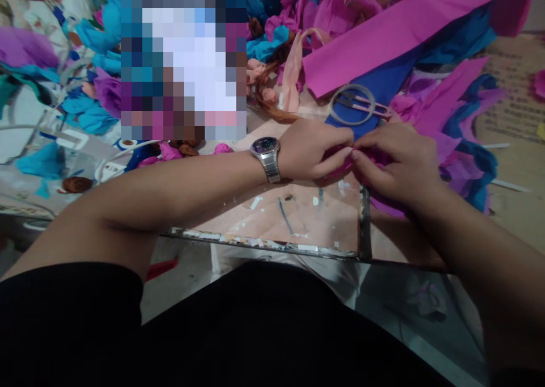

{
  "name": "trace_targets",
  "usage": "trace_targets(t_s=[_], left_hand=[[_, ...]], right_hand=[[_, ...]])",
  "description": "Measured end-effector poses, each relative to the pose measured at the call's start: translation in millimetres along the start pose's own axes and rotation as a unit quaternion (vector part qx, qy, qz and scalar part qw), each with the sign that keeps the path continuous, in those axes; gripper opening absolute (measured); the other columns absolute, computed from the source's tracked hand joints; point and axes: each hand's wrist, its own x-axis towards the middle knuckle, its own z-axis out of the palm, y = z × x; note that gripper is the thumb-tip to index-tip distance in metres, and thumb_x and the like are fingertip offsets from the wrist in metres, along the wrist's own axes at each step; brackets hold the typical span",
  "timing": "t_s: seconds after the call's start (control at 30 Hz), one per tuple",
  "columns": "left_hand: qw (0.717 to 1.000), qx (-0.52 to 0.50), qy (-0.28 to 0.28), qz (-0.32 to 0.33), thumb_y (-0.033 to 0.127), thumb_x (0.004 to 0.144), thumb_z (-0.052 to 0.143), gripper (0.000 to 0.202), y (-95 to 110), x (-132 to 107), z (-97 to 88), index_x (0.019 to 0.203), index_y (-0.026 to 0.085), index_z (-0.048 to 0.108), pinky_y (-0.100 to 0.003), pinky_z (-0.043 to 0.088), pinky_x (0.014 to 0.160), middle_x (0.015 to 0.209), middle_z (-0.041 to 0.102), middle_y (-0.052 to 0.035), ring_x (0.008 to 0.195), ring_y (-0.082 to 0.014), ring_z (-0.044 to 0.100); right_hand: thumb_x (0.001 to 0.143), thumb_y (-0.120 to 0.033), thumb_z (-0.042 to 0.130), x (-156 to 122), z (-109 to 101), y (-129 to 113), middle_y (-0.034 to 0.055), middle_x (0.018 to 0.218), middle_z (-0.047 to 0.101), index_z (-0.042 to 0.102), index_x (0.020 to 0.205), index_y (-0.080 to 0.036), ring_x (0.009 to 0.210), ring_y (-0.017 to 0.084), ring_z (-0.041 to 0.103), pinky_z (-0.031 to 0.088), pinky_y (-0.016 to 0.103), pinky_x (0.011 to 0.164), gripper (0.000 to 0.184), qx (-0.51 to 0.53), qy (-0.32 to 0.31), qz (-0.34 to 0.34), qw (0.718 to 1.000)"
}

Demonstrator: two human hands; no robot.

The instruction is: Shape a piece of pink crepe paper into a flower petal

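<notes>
My left hand (pixel 317 150), with a metal watch (pixel 266 147) on its wrist, is closed in a pinch on a magenta piece of crepe paper (pixel 378 153). From the other side my right hand (pixel 402 160) pinches the same piece, and the fingertips of both hands nearly meet. Fingers cover much of the paper, so its shape is unclear. Just beyond the hands, a ring of coiled wire or thread (pixel 332 110) and a small pair of snips (pixel 371 106) lie on a blue sheet (pixel 394 80).
Long pink sheets (pixel 409 35) lie across the back right. Crumpled blue paper (pixel 87 114) and a white power strip (pixel 79 140) with cables are at left. Cardboard (pixel 513 148) lies at right. The worn table (pixel 306 219) ends near my lap. A pixelated block hides part of the back.
</notes>
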Motion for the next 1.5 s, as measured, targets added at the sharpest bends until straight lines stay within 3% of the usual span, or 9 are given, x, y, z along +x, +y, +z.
trace_targets(t_s=[0.17,0.47,0.8,0.93,1.3,1.5], left_hand=[[1.000,0.006,-0.003,0.005,0.046,0.117,0.045,0.041,-3,0,3.7,0.111,0.025,0.080,-0.043,0.047,0.078,0.092,0.081,-0.0099,0.086,-0.0254,0.073],[1.000,0.000,0.010,0.024,0.049,0.115,0.042,0.049,-6,0,6.2,0.109,0.021,0.081,-0.041,0.043,0.075,0.090,0.082,-0.0100,0.081,-0.0238,0.072],[0.999,0.008,-0.035,0.026,0.051,0.116,0.042,0.052,-5,1,4.9,0.109,0.020,0.083,-0.042,0.042,0.074,0.086,0.079,-0.0097,0.080,-0.0249,0.071],[0.999,0.024,-0.039,0.027,0.045,0.116,0.049,0.041,-5,1,5.5,0.109,0.023,0.083,-0.040,0.039,0.072,0.084,0.079,-0.0077,0.079,-0.0235,0.071],[0.998,0.026,-0.058,0.027,0.045,0.117,0.049,0.037,-3,2,3.9,0.106,0.027,0.079,-0.046,0.042,0.074,0.087,0.079,-0.0078,0.083,-0.0268,0.073],[0.996,0.048,-0.071,0.024,0.039,0.116,0.050,0.037,1,3,-0.3,0.111,0.022,0.082,-0.044,0.039,0.074,0.087,0.080,-0.0088,0.084,-0.0273,0.074]], right_hand=[[0.114,-0.046,0.064,0,0,-1,0.0057,0.102,0.085,0.081,0.109,-0.032,0.097,0.027,0.079,0.058,0.047,0.090,0.023,0.014,-0.017,0.010,1.000],[0.113,-0.044,0.062,-1,0,-2,0.0059,0.098,0.083,0.080,0.109,-0.032,0.090,0.025,0.076,0.057,0.046,0.086,0.022,0.022,-0.027,0.009,0.999],[0.112,-0.045,0.058,2,1,5,0.0029,0.085,0.075,0.071,0.097,-0.030,0.083,0.023,0.068,0.048,0.042,0.080,0.025,0.001,-0.102,-0.028,0.994],[0.110,-0.042,0.061,2,1,5,0.0035,0.085,0.075,0.069,0.094,-0.029,0.084,0.024,0.068,0.045,0.042,0.080,0.022,0.002,-0.093,-0.037,0.995],[0.109,-0.031,0.066,4,1,7,0.0034,0.086,0.075,0.068,0.095,-0.024,0.082,0.020,0.064,0.043,0.039,0.081,0.015,0.013,-0.078,-0.096,0.992],[0.108,-0.028,0.068,3,2,10,0.0009,0.085,0.071,0.065,0.096,-0.025,0.083,0.021,0.065,0.043,0.038,0.081,0.013,0.022,-0.074,-0.109,0.991]])
